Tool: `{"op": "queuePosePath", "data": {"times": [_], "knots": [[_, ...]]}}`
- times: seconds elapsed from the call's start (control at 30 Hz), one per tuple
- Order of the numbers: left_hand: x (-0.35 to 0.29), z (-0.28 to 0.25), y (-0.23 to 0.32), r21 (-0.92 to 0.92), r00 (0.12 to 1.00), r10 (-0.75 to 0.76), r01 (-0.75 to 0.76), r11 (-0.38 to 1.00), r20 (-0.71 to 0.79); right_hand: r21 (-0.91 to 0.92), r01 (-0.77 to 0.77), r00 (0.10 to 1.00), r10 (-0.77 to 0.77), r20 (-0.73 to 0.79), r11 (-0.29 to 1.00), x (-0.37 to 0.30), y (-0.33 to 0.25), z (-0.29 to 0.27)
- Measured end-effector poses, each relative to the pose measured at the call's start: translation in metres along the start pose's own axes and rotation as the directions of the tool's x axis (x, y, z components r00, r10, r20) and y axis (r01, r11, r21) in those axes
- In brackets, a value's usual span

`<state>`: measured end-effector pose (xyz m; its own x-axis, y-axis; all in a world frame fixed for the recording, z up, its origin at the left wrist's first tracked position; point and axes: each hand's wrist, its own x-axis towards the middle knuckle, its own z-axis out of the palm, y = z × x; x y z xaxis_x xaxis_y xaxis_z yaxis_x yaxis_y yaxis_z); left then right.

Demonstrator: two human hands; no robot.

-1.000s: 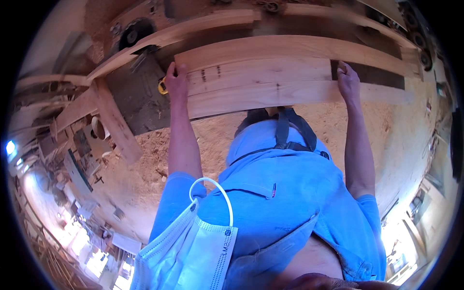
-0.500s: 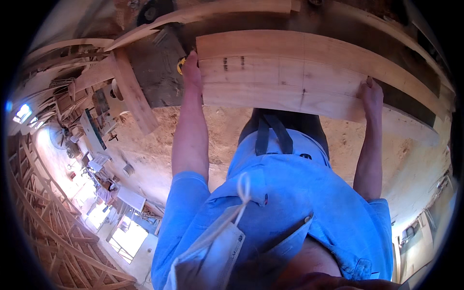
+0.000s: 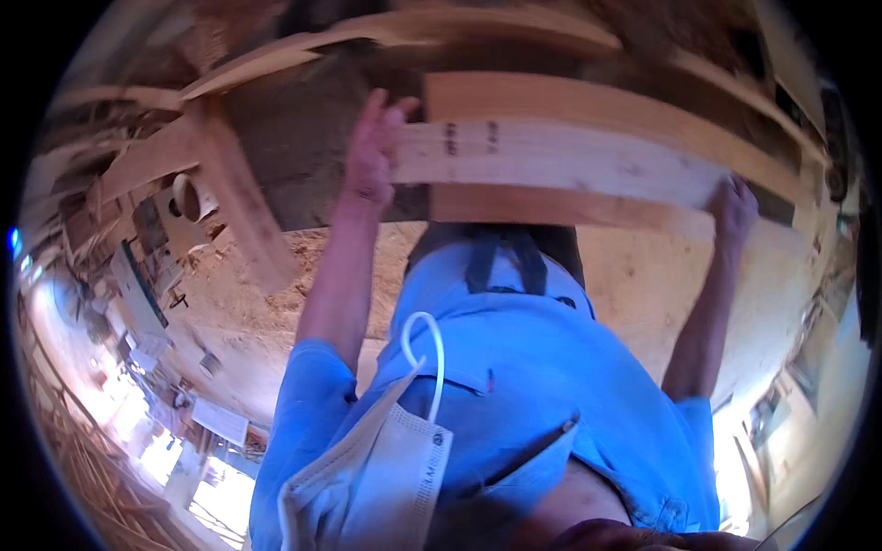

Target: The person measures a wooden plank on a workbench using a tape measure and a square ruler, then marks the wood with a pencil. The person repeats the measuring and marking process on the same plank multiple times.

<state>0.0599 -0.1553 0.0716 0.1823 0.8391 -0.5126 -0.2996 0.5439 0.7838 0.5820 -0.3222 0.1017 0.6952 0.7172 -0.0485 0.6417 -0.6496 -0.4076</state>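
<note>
Across the dark work surface [image 3: 285, 161], just beyond the person's waist, a long pale board [image 3: 560, 154] is lying from left to right between the two hands. It is showing a light cream face, with small dark marks [image 3: 450, 140] standing in two short columns near its left end and a faint spot toward its right half. Fisheye bending is making its outline bow slightly. Wider orange-brown wood [image 3: 588, 101] is showing along both its far and near sides; whether that is one piece or two, I cannot tell. The pale board's left end is sticking out to the left past that wood's squared edge.

At this end the left hand [image 3: 372, 151] is standing upright, its fingers parted and pointing to the far side, its palm side facing the board. It is blurring a little, and it is appearing to touch the end without closing around it. At the other end the right hand [image 3: 734, 211] is curling its fingers over the board and pinching it; the underside of that grip is staying out of sight.

Both forearms are extending well apart from the near side, the left one leaning slightly right toward its hand and the right one also slanting rightward. Left of the left hand, a reddish plank [image 3: 241, 197] is slanting toward the near side, and a white mask [image 3: 390, 459] is hanging near the blue shirt [image 3: 551, 367].
</note>
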Motion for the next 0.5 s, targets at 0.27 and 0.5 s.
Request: {"op": "queuePosePath", "data": {"times": [0.27, 0.5], "knots": [[-0.028, -0.118, 0.064, 0.05, 0.983, 0.183, -0.183, 0.982, -0.008, -0.109, 0.115, 0.992, -0.12, -0.037, 0.987, -0.016, -0.176, 0.006], [-0.063, -0.206, 0.036, -0.027, 0.921, 0.259, -0.278, 0.96, -0.29, -0.212, 0.365, 0.917, -0.389, -0.087, 0.907, -0.002, -0.346, 0.067]]}}
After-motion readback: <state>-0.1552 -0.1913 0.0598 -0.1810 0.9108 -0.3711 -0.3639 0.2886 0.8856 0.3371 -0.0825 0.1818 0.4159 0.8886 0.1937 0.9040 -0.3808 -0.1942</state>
